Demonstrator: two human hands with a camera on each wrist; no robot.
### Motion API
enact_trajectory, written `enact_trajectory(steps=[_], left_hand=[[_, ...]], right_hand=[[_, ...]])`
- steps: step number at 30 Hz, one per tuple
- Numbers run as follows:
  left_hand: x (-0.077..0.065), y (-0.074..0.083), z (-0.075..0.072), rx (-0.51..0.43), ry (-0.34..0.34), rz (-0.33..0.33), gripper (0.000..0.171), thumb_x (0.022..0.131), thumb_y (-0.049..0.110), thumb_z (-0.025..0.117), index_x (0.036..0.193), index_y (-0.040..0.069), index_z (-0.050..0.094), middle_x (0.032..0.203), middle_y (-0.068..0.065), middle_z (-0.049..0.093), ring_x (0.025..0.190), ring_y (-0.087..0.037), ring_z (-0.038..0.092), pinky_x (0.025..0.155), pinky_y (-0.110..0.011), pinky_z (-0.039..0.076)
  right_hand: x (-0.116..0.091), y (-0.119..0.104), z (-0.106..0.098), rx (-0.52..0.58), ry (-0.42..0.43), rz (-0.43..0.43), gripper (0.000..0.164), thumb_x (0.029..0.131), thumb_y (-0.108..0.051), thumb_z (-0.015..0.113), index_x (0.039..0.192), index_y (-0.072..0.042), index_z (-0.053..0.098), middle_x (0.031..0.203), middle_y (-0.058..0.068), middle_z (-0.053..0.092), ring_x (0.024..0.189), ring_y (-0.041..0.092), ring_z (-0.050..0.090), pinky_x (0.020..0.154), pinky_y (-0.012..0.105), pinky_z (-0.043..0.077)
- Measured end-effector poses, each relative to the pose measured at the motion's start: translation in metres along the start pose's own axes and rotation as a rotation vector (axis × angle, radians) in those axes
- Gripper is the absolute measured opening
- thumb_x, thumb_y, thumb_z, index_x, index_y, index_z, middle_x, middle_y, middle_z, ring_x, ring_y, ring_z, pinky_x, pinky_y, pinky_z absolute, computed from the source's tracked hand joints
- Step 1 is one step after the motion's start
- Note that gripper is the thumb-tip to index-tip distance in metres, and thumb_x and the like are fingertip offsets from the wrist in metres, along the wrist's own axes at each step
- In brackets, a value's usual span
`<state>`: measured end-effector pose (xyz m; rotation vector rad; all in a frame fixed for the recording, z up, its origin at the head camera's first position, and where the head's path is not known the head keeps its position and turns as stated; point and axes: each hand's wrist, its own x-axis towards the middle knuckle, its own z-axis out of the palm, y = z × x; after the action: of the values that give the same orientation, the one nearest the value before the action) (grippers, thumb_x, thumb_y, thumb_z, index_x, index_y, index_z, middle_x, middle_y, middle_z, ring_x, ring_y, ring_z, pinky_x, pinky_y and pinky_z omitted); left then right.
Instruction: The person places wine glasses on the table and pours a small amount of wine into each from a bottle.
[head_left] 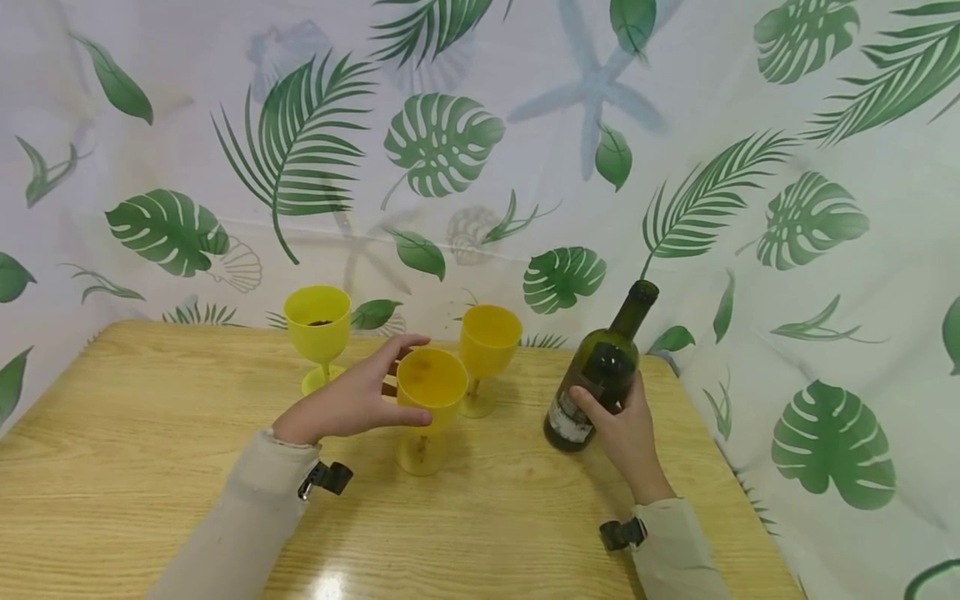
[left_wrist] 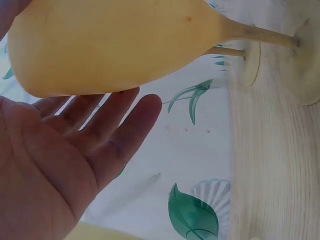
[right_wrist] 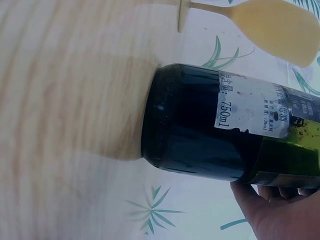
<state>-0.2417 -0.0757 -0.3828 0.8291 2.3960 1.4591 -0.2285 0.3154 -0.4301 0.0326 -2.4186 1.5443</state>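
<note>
A yellow goblet (head_left: pixel 432 392) stands upright on the wooden table, with my left hand (head_left: pixel 343 404) spread around its bowl, thumb in front and fingers behind. In the left wrist view the palm is apart from the goblet (left_wrist: pixel 110 50), and the fingers are extended loosely beside the bowl. My right hand (head_left: pixel 628 433) grips a dark green wine bottle (head_left: pixel 611 354) around its body, thumb across the front. The right wrist view shows the bottle's (right_wrist: pixel 190 120) base at the tabletop and a worn white label reading 750ml. Whether anything fills the bottle is unclear.
A second yellow goblet (head_left: pixel 491 342) stands just behind the first, to its right. Farther left is a brighter yellow goblet (head_left: pixel 318 333) with something dark inside. A leaf-patterned cloth (head_left: pixel 480 217) hangs behind the wooden table (head_left: pixel 150 467).
</note>
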Motion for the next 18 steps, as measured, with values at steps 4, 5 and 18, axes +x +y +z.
enact_trajectory(steps=[4,5,18], left_hand=[[0.0014,0.0023,0.0030,0.028,0.012,-0.014,0.105,0.082,0.044,0.088,0.163,0.029,0.022,0.157,-0.005,0.042,0.136,-0.027,0.049,0.109,-0.051,0.048],[0.0017,0.0026,0.0039,0.037,0.017,-0.025,0.106,0.082,0.045,0.088,0.163,0.030,0.022,0.158,-0.006,0.041,0.137,-0.027,0.049,0.108,-0.051,0.048],[0.0031,0.0003,0.0073,0.041,0.051,-0.039,0.093,0.080,0.046,0.090,0.155,0.027,0.038,0.141,0.001,0.057,0.122,-0.021,0.058,0.103,-0.047,0.052]], right_hand=[[0.0004,-0.0020,-0.0018,0.007,-0.004,-0.002,0.087,0.095,-0.034,0.078,0.162,-0.022,0.025,0.154,0.013,0.045,0.146,0.034,0.040,0.117,0.060,0.035],[0.0005,-0.0028,-0.0022,0.003,-0.006,0.001,0.088,0.094,-0.034,0.078,0.162,-0.021,0.025,0.154,0.013,0.045,0.146,0.034,0.041,0.117,0.060,0.035],[-0.0009,-0.0054,-0.0058,-0.036,-0.048,0.053,0.093,0.092,-0.037,0.080,0.163,-0.019,0.022,0.156,0.017,0.044,0.145,0.035,0.041,0.115,0.060,0.038]])
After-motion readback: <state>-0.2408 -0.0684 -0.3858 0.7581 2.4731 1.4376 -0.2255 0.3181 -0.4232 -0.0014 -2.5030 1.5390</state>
